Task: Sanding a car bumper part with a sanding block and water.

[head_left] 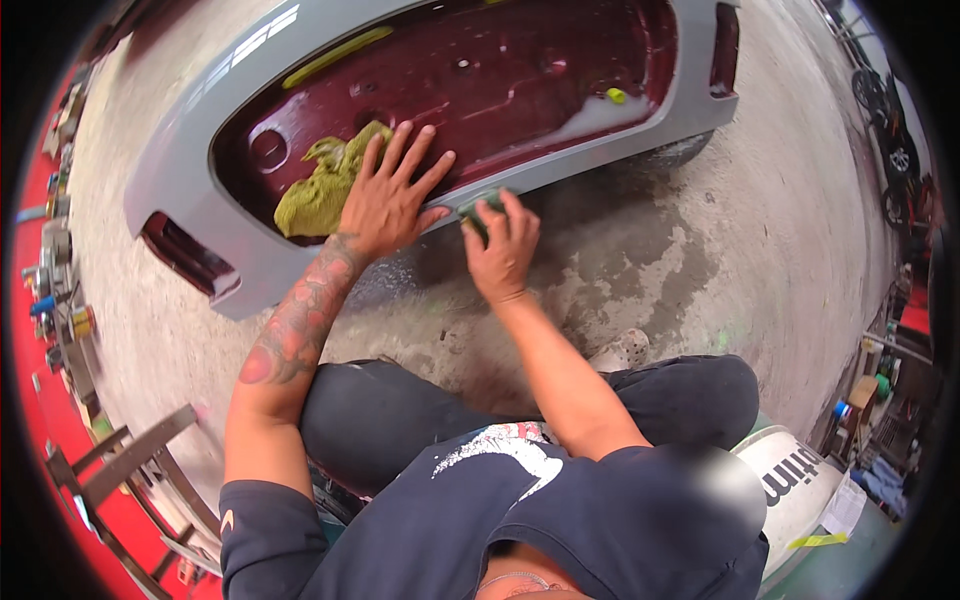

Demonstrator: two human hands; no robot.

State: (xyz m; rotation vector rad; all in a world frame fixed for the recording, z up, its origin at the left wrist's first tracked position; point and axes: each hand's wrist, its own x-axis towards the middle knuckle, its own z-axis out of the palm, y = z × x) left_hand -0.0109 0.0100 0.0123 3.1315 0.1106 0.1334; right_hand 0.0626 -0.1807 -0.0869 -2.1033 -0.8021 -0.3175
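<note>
A grey car bumper (190, 140) lies on the concrete floor with its dark red inner side (500, 80) facing up. My left hand (392, 192) lies flat with spread fingers on a yellow-green cloth (315, 190), pressing it against the bumper's inner side near the lower edge. My right hand (503, 245) grips a small dark green sanding pad (478, 208) and holds it on the bumper's grey rim, just right of the left hand. I sit low, knees in dark trousers below the hands.
A small yellow-green lump (616, 96) sits inside the bumper at the right. Grey metal stands (130, 460) are at lower left, shelves with cans (60, 320) along the left, a white drum (795, 475) at lower right, and motorbikes (885, 110) at far right.
</note>
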